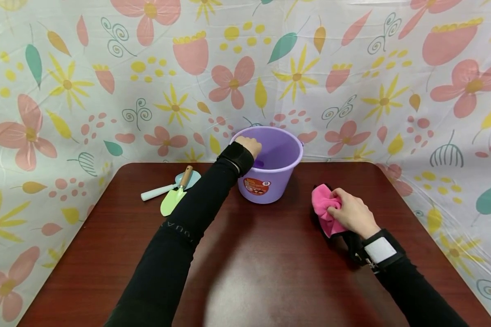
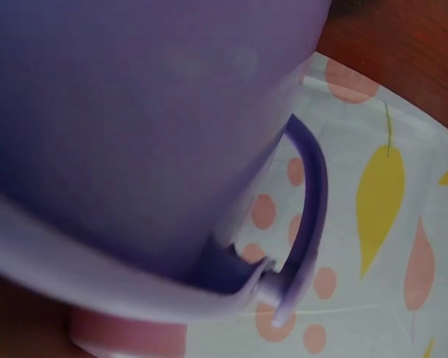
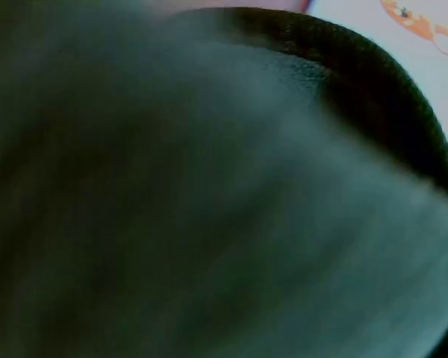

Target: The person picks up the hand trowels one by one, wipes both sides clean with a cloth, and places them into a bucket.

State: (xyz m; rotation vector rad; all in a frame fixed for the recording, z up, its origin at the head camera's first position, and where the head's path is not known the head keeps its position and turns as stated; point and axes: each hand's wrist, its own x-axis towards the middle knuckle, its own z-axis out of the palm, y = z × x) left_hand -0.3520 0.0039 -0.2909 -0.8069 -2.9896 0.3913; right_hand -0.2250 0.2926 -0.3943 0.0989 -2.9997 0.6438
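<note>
A purple bucket (image 1: 266, 186) with an orange label stands upright at the far edge of the table. My left hand (image 1: 249, 145) is over its left rim, fingertips hidden behind the hand and forearm. A darker purple bit (image 1: 258, 163) shows just below it inside the bucket; what it is I cannot tell. In the left wrist view are the bucket's wall and its handle (image 2: 313, 201), but no fingers. On the right, my right hand (image 1: 353, 215) pinches a gathered pink and black cloth item (image 1: 326, 211) between thumb and fingers. A blurred dark surface (image 3: 209, 209) fills most of the right wrist view.
Two small trowels lie crossed left of the bucket: a green one (image 1: 172, 202) with a wooden handle over a pale blue one (image 1: 157, 193) with a white handle. Behind the brown table (image 1: 262, 272) hangs a flower-patterned cloth (image 1: 233, 81).
</note>
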